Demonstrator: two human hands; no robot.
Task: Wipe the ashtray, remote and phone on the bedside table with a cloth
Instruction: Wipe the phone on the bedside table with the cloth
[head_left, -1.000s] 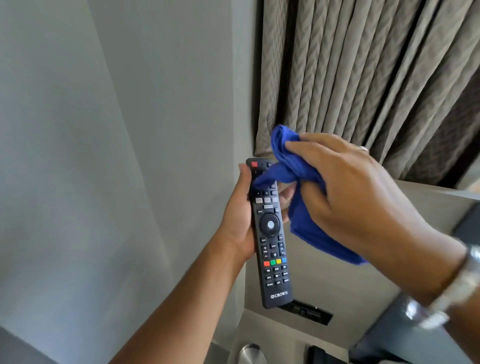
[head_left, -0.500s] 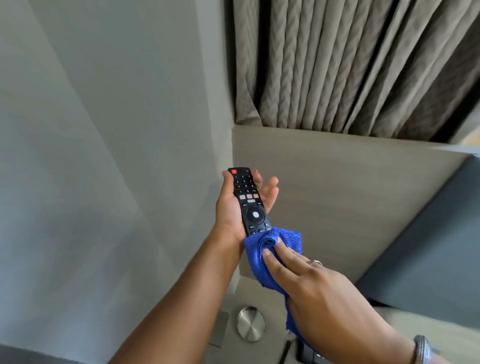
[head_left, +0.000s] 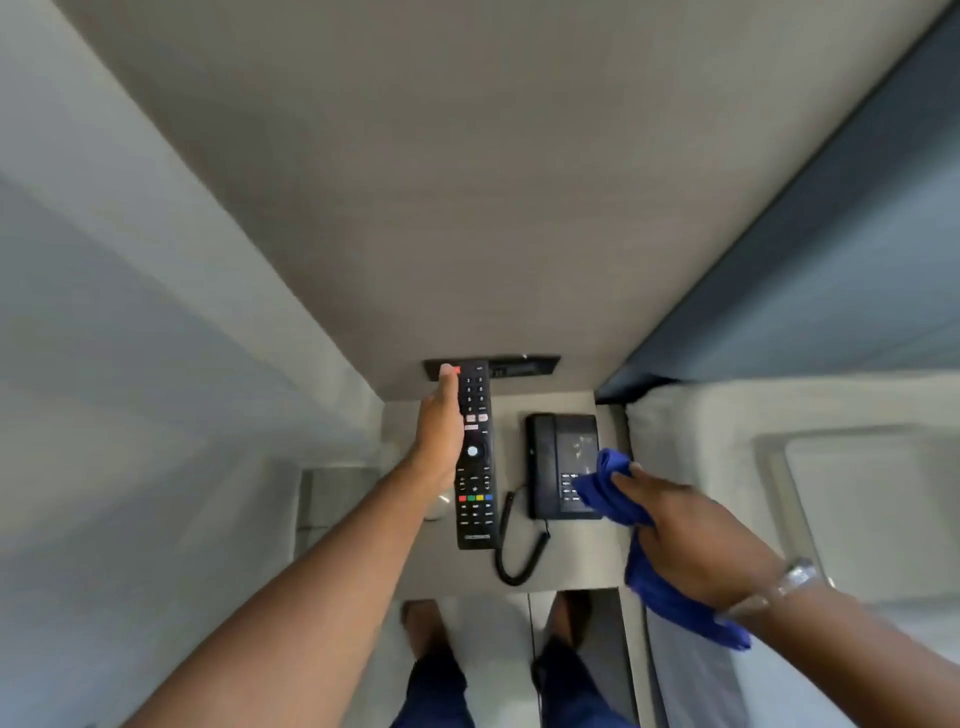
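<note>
My left hand (head_left: 438, 436) holds the black remote (head_left: 475, 467) by its left edge, buttons up, low over the bedside table (head_left: 571, 551). My right hand (head_left: 691, 535) grips the blue cloth (head_left: 613, 488), whose bunched end lies over the keypad corner of the black phone (head_left: 558, 457). The phone's coiled cord (head_left: 511, 561) curls toward the table's front edge. A sliver of the round metal ashtray (head_left: 439, 506) shows under my left wrist, mostly hidden.
A dark socket panel (head_left: 524, 366) sits in the headboard wall behind the table. The bed (head_left: 779, 467) lies to the right with a grey headboard above it. My feet (head_left: 421, 629) stand on the floor in front of the table.
The view tilted down from the curtain to the table. The cloth left the remote and moved right onto the phone. My left hand lowered the remote toward the table.
</note>
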